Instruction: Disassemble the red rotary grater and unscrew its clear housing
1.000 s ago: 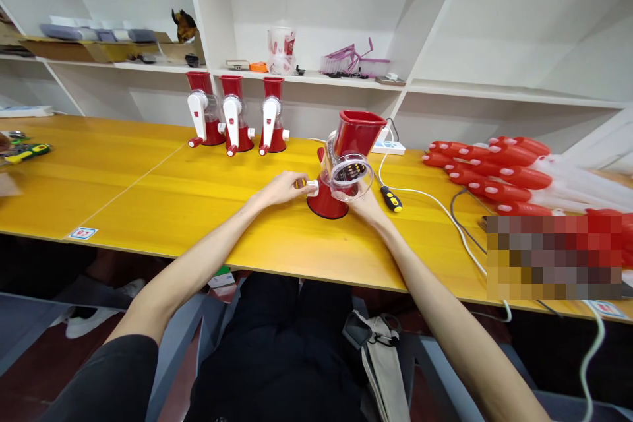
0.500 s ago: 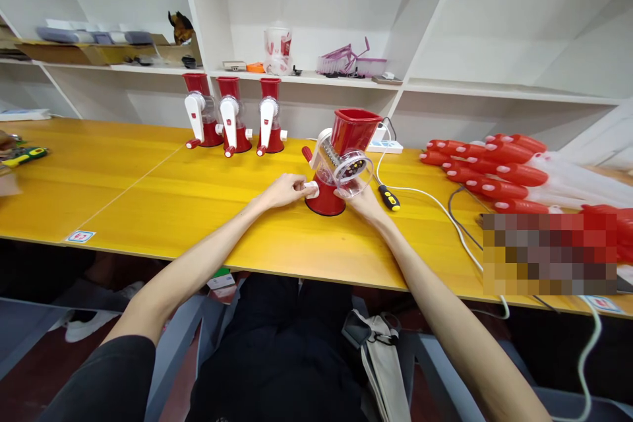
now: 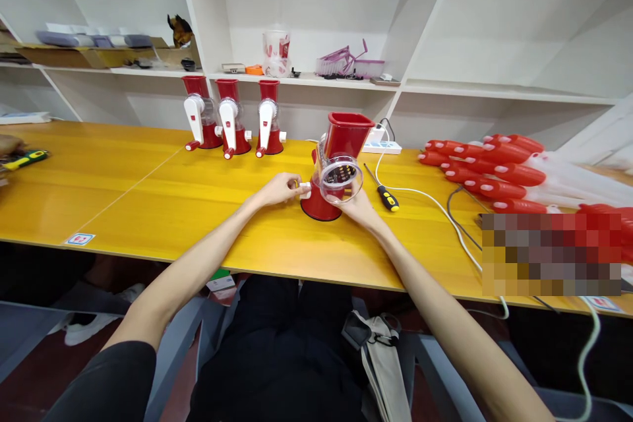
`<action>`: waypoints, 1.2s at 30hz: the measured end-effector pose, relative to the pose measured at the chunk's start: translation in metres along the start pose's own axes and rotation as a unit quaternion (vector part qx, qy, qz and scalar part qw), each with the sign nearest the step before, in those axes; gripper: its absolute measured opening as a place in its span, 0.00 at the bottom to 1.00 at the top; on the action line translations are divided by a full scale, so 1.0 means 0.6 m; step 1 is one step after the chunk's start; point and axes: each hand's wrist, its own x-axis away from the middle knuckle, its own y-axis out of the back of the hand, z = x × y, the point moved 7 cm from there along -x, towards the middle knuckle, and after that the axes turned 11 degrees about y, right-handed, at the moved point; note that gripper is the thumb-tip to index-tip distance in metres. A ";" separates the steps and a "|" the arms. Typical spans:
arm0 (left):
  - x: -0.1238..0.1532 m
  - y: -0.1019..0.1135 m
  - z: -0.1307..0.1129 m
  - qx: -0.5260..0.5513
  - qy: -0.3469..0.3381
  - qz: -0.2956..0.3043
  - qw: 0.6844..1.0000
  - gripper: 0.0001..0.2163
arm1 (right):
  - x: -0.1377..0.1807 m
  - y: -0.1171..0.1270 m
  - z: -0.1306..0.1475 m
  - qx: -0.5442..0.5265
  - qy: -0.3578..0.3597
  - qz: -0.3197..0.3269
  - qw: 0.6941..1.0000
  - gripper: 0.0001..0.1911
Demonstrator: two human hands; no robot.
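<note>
Before me on the yellow table stands a red rotary grater (image 3: 346,135) with a clear round housing opening toward me and a perforated metal drum inside. My left hand (image 3: 279,190) is closed, its thumb and fingers pinching the white knob (image 3: 305,190) on the left side of the base. Around the right side of the red base curls my right hand (image 3: 361,208), closed on the grater; its fingertips are partly hidden behind the clear housing. The crank is mostly hidden behind the grater's body.
Three finished-looking rotary graters (image 3: 229,119) stand at the back left. A yellow-black screwdriver (image 3: 388,198) and a white cable (image 3: 435,196) lie to the right, near bagged red handles (image 3: 514,173). A power strip (image 3: 388,147) sits behind. Shelves (image 3: 316,79) hold plastic parts.
The grater has turned in my hands, so its clear housing opening faces me more and the crank has swung out of sight. It has also shifted slightly left and nearer.
</note>
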 end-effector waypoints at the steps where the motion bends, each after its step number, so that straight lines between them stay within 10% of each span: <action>1: -0.002 0.002 0.005 0.005 0.006 0.006 1.000 0.23 | 0.002 -0.001 0.001 0.004 0.003 0.003 1.000 0.25; 11: 0.008 0.080 -0.090 0.194 -0.152 -0.187 0.951 0.28 | 0.002 -0.017 0.011 0.008 0.005 0.004 1.000 0.27; 18: -0.017 0.093 -0.237 0.126 -0.188 -0.113 0.967 0.34 | 0.002 -0.017 0.009 0.009 -0.007 0.001 1.000 0.27; 28: -0.039 0.108 -0.265 0.087 -0.179 -0.133 0.971 0.24 | 0.000 -0.017 0.022 0.000 -0.018 0.008 1.000 0.26; 36: -0.027 0.254 -0.324 0.111 -0.237 -0.231 0.937 0.17 | -0.002 -0.017 0.022 0.000 -0.033 0.008 0.999 0.26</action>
